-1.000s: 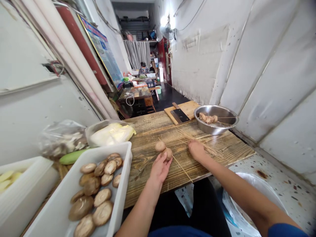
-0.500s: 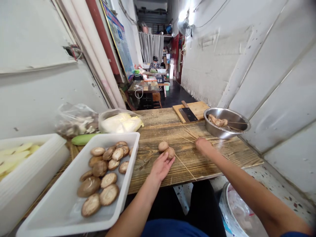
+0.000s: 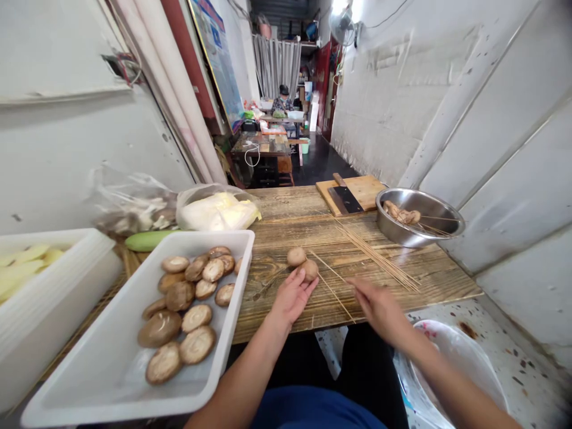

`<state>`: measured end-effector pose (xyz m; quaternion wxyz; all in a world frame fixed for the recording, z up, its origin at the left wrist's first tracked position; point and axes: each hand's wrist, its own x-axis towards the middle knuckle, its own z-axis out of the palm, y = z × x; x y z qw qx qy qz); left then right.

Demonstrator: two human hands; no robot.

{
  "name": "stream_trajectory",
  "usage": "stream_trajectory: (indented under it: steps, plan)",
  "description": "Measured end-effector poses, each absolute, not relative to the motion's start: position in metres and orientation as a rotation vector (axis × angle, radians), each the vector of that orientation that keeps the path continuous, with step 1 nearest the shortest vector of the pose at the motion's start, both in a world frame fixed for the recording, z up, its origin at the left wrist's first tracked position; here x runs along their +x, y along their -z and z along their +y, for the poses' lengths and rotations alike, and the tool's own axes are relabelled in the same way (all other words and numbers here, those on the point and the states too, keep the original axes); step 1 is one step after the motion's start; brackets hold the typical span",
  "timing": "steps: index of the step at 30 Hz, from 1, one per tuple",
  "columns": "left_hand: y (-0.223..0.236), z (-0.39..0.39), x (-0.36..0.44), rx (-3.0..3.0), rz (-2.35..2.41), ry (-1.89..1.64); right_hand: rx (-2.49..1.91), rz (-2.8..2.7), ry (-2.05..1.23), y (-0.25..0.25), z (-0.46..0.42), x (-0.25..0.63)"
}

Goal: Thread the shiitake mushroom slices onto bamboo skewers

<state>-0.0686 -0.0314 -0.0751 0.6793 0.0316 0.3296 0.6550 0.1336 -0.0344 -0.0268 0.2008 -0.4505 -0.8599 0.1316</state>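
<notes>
My left hand (image 3: pixel 292 298) curls its fingers round a brown mushroom (image 3: pixel 310 271) just above the wooden table. Touching it on the far side is a second mushroom (image 3: pixel 295 257). One thin bamboo skewer (image 3: pixel 337 300) runs from the held mushroom toward the table's near edge. In my right hand (image 3: pixel 378 307), slightly blurred, another bamboo skewer (image 3: pixel 328 266) is pinched at its near end, its far tip pointing at the mushrooms. A loose bundle of skewers (image 3: pixel 379 257) lies beyond that hand.
To the left stands a white tray (image 3: pixel 120 396) of mushrooms, beside stacked trays (image 3: pixel 96 256) of pale slices. A cleaver (image 3: pixel 345 200) rests on a cutting board (image 3: pixel 367 189). The steel bowl (image 3: pixel 404 235) holds skewered food. Bagged vegetables (image 3: pixel 218 211) lie behind; a person (image 3: pixel 283 102) sits far back.
My right hand has left the skewer bundle and come nearer to my left hand, bringing one skewer. My left hand stays at the mushrooms. The view has tilted slightly.
</notes>
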Motion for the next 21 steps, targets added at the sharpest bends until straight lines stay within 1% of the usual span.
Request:
stream_trajectory:
  steps: [3,6,11,21]
  plan:
    - [0.075,-0.032,-0.069,0.087,0.754,-1.463,-1.143,-2.290,-0.478,0.042,-0.078,0.129]
    - [0.074,-0.032,-0.070,0.079,0.775,-1.461,-1.140,-2.190,-0.508,0.056,-0.098,0.130]
    - [0.074,-0.029,-0.073,-0.002,0.775,-1.459,-1.188,-2.287,-0.504,0.067,-0.109,0.128]
    - [0.076,-0.026,-0.070,-0.008,0.833,-1.488,-1.230,-2.368,-0.360,0.073,-0.115,0.120]
